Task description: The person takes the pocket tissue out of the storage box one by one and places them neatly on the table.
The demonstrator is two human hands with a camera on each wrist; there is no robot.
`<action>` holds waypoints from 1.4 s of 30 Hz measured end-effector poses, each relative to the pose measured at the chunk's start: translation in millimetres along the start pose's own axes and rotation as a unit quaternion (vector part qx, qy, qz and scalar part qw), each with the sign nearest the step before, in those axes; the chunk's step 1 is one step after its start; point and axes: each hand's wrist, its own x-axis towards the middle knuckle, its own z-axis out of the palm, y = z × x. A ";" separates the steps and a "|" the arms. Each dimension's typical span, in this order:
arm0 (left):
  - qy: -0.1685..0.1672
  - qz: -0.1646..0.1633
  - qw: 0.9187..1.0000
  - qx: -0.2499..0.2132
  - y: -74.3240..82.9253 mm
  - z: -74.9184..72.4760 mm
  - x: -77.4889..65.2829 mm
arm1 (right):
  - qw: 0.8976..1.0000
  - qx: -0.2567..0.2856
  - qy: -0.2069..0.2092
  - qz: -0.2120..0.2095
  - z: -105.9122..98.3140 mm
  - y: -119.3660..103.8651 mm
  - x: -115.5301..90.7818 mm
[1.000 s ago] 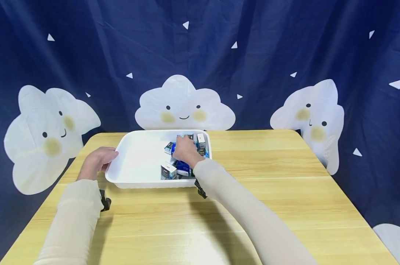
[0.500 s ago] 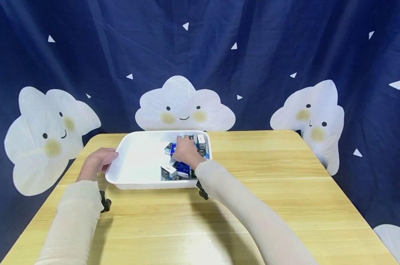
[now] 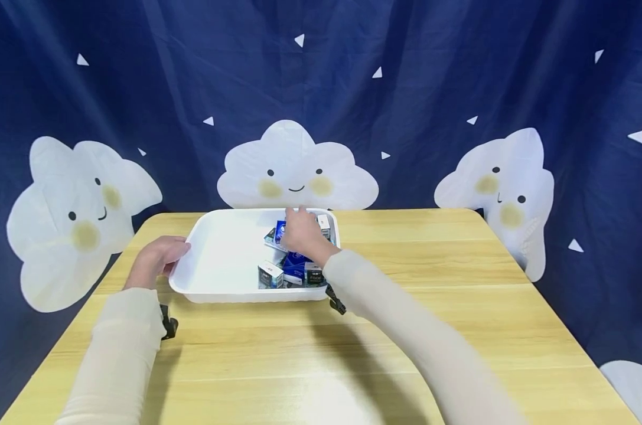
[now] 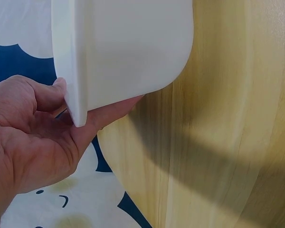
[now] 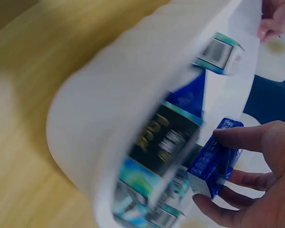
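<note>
A white plastic tray (image 3: 220,251) sits near the table's far edge. My left hand (image 3: 161,254) holds its left end; in the left wrist view the thumb lies on the rim and the fingers run along the underside. Over the tray's right half, my right hand (image 3: 305,231) pinches a small blue box (image 5: 213,161) with a white end, between thumb and fingers. Below it several small boxes lie jumbled: a black-and-teal box (image 5: 164,137), a white-topped box (image 3: 270,274) standing near the front wall, and another blue pack (image 3: 295,265).
The wooden table (image 3: 321,354) spreads in front of the tray and to its right. A dark blue curtain (image 3: 427,106) with white clouds hangs right behind the table. Near the far right corner of the tray stands another white-topped box (image 3: 323,224).
My right hand has risen and moved slightly back and right with the blue box, uncovering a black box near the tray's front right. The left hand keeps its place on the tray.
</note>
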 end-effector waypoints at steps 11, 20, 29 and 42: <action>-0.007 0.002 1.000 0.014 1.1 -1.3 0.2 | 1.000 -0.024 0.002 -0.018 -33.9 0.7 -13.9; -0.011 -0.005 1.000 -0.001 1.3 -1.0 2.6 | 1.000 -0.003 -0.018 -0.014 -50.6 14.6 -20.9; -0.006 0.001 1.000 0.003 2.1 -0.4 -0.7 | 1.000 0.018 0.006 0.015 -66.7 55.8 -15.8; 0.000 -0.007 1.000 0.008 4.4 0.2 -2.1 | 0.996 0.028 0.027 0.078 -61.0 124.2 -19.4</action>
